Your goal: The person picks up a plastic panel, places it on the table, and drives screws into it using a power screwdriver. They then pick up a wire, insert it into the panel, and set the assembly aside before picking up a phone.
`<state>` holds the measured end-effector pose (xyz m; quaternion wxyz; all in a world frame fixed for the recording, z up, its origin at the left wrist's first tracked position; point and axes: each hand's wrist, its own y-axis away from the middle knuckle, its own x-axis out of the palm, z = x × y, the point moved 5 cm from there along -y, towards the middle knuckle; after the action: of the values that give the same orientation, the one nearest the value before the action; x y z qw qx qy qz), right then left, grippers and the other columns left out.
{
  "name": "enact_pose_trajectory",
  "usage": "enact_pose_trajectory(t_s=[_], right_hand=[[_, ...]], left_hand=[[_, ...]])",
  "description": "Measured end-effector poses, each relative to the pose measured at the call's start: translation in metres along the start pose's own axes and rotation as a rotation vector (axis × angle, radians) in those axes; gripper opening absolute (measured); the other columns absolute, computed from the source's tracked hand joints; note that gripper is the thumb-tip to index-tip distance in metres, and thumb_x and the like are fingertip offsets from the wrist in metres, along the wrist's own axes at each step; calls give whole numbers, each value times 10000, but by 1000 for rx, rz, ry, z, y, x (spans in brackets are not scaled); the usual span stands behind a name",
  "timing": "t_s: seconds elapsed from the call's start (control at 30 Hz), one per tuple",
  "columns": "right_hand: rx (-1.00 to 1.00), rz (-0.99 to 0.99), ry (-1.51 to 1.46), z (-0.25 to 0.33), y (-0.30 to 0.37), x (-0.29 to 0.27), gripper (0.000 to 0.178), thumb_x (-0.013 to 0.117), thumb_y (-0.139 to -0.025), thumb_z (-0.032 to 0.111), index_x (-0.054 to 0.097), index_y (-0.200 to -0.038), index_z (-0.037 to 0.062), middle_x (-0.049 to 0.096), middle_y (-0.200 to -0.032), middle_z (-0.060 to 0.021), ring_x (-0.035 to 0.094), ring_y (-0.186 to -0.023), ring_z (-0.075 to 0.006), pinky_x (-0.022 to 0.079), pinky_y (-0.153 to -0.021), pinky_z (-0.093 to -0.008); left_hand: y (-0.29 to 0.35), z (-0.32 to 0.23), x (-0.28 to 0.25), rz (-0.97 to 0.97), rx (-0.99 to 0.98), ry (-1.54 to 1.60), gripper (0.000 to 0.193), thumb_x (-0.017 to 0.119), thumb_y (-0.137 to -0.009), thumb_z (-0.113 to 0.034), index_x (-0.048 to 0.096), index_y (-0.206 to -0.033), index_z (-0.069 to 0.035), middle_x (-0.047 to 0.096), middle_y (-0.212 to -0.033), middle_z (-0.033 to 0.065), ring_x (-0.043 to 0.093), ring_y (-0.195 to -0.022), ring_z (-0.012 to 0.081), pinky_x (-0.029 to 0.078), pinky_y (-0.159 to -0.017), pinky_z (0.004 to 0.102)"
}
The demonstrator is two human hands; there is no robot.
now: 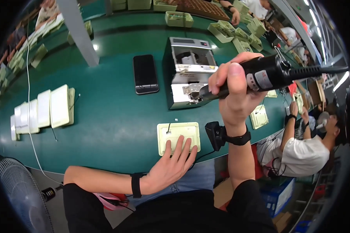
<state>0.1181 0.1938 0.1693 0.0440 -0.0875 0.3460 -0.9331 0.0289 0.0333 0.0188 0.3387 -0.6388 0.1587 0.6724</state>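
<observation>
My right hand (pixel 239 83) is wrapped round a black electric screwdriver (pixel 266 73), held almost level. The tool's tip points left at the metal outlet of a screw feeder (pixel 193 72); whether they touch I cannot tell. With fingers spread, my left hand (pixel 171 171) lies on the near part of a cream plastic panel (pixel 184 128) at the table's front edge. A short dark wire stands up from the panel near a small opening. Just beyond the panel is a tiny white piece (pixel 176 120).
A dark phone (pixel 146 73) lies left of the feeder. Cream panels (pixel 60 105) overlap at the left, crossed by a white cable (pixel 30 116). Another panel (pixel 259 116) lies right, near a seated co-worker (pixel 305 143). Parts bins (pixel 179 19) line the far side; a fan (pixel 21 194) stands lower left.
</observation>
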Motion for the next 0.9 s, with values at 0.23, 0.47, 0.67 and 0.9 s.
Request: enact_pose_trajectory(t_s=[0.23, 0.47, 0.67, 0.9], right_hand=[[65, 40, -46, -8, 7, 5, 219, 598, -969, 145, 476, -1121, 45, 508, -651, -84, 458, -482, -166, 433, -475, -327], [141, 148, -60, -13, 50, 7, 224, 591, -966, 167, 466, -1114, 54, 501, -645, -83, 431, -465, -161, 427, -451, -334], [171, 157, -22, -20, 60, 0, 242, 595, -966, 193, 453, -1110, 60, 505, -648, -84, 427, -463, -157, 425, -445, -336], [176, 152, -57, -18, 60, 0, 253, 605, -964, 204, 444, -1100, 64, 503, -651, -76, 430, -463, -158, 429, -447, -337]], left_hand=[[13, 3, 2, -23, 93, -107, 568, 503, -975, -309, 502, -1471, -32, 585, -1407, 271, 593, -1291, 443, 578, -903, 508], [11, 0, 7, -31, 125, -178, 594, 448, -1005, -358, 452, -1533, -86, 598, -1403, 264, 598, -1285, 475, 597, -882, 499], [9, -1, 5, -30, 152, -196, 587, 434, -1007, -373, 458, -1525, -98, 601, -1398, 271, 606, -1275, 474, 612, -855, 495], [9, 0, 6, -22, 161, -217, 566, 431, -1008, -369, 476, -1503, -98, 599, -1400, 278, 607, -1278, 473, 609, -863, 496]])
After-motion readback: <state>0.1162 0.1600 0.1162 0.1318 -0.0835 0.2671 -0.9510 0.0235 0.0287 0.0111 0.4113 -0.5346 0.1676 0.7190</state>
